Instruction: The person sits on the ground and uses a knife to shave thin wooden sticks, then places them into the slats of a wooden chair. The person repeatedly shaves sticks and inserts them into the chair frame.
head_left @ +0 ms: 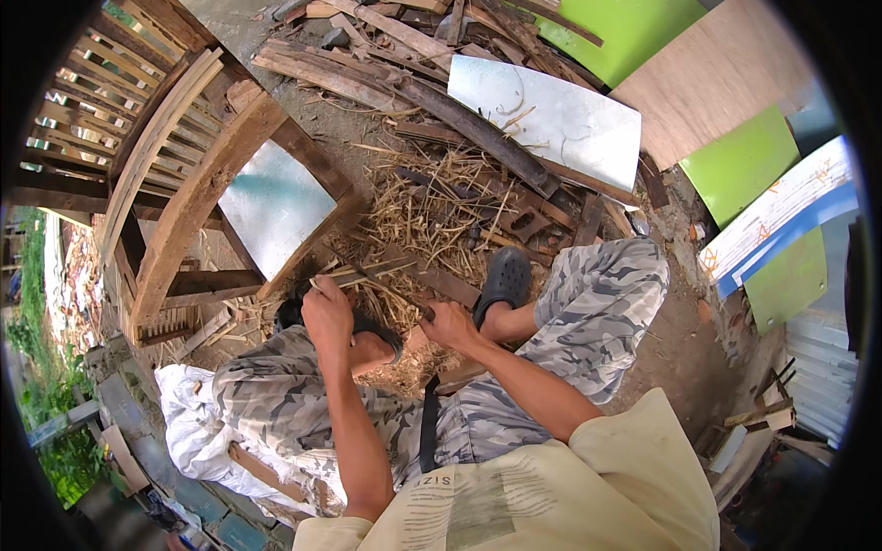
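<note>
1. Rough ground [657, 367] is strewn with shavings [395, 216], from which all places are given.
2. Well to their left, a slatted wooden frame [179, 216] is seen.
3. Below left of them, a white sack [184, 418] is spread beside camouflage trousers [597, 312].
4. Just below left of them, the left hand [328, 312] is closed, and a pale strip [393, 267] seems to be gripped in it.
5. Along their lower edge, the strip is met or crossed by a thin dark tool [395, 292]; whether they touch cannot be told.
6. Just below them, the tool's end is held in the right hand [450, 326], its fingers curled.
7. Below right of them, a dark clog [503, 280] is worn.
8. Above right of them, a pale sheet [547, 115] is laid over planks [469, 124].
9. Farther right, plywood [712, 78] and green panels [744, 165] are seen.
</note>
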`<state>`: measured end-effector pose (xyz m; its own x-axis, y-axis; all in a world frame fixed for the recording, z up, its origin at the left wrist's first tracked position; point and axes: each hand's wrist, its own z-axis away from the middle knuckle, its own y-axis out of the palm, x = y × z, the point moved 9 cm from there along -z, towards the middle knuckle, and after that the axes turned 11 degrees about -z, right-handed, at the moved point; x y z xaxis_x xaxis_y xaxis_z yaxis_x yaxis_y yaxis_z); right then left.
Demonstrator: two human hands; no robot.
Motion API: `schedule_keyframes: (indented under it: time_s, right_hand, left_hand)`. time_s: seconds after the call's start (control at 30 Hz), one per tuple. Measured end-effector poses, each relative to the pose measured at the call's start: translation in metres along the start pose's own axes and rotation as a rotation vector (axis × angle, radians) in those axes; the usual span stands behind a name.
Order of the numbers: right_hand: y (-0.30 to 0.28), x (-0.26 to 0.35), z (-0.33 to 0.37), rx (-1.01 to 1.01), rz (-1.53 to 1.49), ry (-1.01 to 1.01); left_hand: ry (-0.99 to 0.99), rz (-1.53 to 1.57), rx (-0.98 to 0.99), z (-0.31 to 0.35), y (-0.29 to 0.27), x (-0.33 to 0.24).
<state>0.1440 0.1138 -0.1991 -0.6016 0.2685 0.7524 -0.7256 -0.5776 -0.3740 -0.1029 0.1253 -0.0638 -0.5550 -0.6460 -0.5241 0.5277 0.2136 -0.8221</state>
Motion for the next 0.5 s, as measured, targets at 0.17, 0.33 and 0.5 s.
schedule_keyframes:
  time_s: [0.17, 0.33, 0.5]
  right_hand:
    - [-0.001, 0.006, 0.007, -0.01, 0.038, 0.017]
    - [0.009, 0.004, 0.008, -0.01, 0.094, 0.005]
    - [0.002, 0.006, 0.011, 0.002, 0.13, 0.022]
  left_hand:
    - [-0.164, 0.287, 0.017, 0.005, -0.008, 0.008]
    - [-0.134, 0.23, 0.085, 0.009, -0.011, 0.002]
    - [-0.176, 0.313, 0.039, 0.007, -0.01, 0.02]
